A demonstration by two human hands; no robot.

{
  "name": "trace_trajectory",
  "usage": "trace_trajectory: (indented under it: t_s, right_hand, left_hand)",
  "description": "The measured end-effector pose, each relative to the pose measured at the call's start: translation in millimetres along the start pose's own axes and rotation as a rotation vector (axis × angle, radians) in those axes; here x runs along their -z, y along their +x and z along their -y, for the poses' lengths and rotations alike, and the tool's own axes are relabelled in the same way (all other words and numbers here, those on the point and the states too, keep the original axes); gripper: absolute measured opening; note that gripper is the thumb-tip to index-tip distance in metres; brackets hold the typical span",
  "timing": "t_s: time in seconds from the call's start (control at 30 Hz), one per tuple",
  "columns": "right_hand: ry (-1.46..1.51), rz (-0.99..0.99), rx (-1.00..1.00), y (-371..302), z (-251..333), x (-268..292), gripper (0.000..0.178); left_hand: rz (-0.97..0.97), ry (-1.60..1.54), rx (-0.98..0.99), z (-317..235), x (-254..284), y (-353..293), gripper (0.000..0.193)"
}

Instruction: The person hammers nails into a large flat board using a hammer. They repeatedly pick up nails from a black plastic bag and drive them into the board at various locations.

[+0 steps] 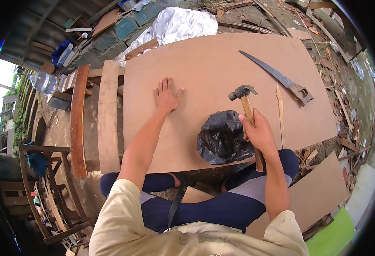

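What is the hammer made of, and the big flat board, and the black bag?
The hammer seems to have a dark, dull metal head on a pale wooden handle. The board looks like smooth brown pressed-wood sheet, without grain. The bag is probably thin plastic: glossy and crinkled.

The person wore a cream short-sleeved shirt (187, 232) — loose, faintly printed on the front, its sleeves ending above the elbows. Below it were dark navy trousers (221, 207) with a paler grey-lilac panel across the thigh. Both forearms and hands were bare — no gloves, watch or rings visible.
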State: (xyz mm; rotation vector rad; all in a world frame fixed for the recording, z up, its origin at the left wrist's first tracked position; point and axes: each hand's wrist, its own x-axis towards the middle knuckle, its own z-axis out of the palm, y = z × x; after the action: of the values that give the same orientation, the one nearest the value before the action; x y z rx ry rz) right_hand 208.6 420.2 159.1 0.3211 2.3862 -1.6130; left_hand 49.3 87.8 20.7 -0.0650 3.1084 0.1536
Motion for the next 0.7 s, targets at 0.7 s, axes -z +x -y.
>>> trace_trajectory:
  t_s: [0.7]
  right_hand:
    - [-0.077, 0.07, -0.126, 16, -2, -17, 0.036]
  left_hand:
    - [0.006, -0.052, 0.033, 32, 3, 98, 0.093]
